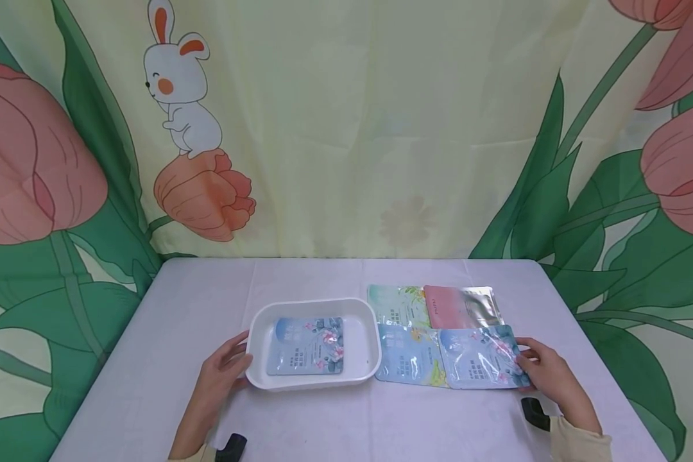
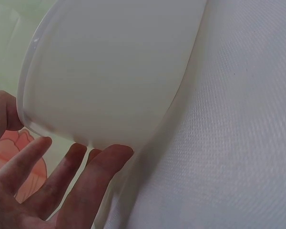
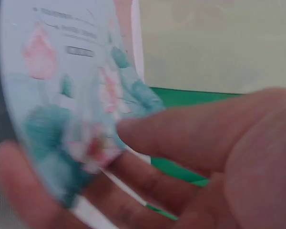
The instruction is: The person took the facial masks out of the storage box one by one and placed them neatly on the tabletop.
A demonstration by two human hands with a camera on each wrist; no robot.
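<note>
A white plastic tray (image 1: pixel 355 356) stands on the table with a blue floral face mask packet (image 1: pixel 306 346) lying in it. My left hand (image 1: pixel 222 372) holds the tray's left end; in the left wrist view its fingertips (image 2: pixel 117 151) touch the outer wall and rim. At right, my right hand (image 1: pixel 551 378) pinches the right edge of another blue floral face mask packet (image 1: pixel 479 359). The right wrist view shows the thumb (image 3: pixel 148 136) on its printed face, fingers behind, and the packet bending. It lies beside a light blue packet with yellow flowers (image 1: pixel 407 356).
Behind these lie a green packet (image 1: pixel 395 305) and a pink and silver packet (image 1: pixel 459 307), edges close together. A white cloth covers the table (image 1: pixel 300 423). A printed curtain (image 1: pixel 346 128) hangs along its back edge. Black wrist devices (image 1: pixel 534 414) sit at both sleeves.
</note>
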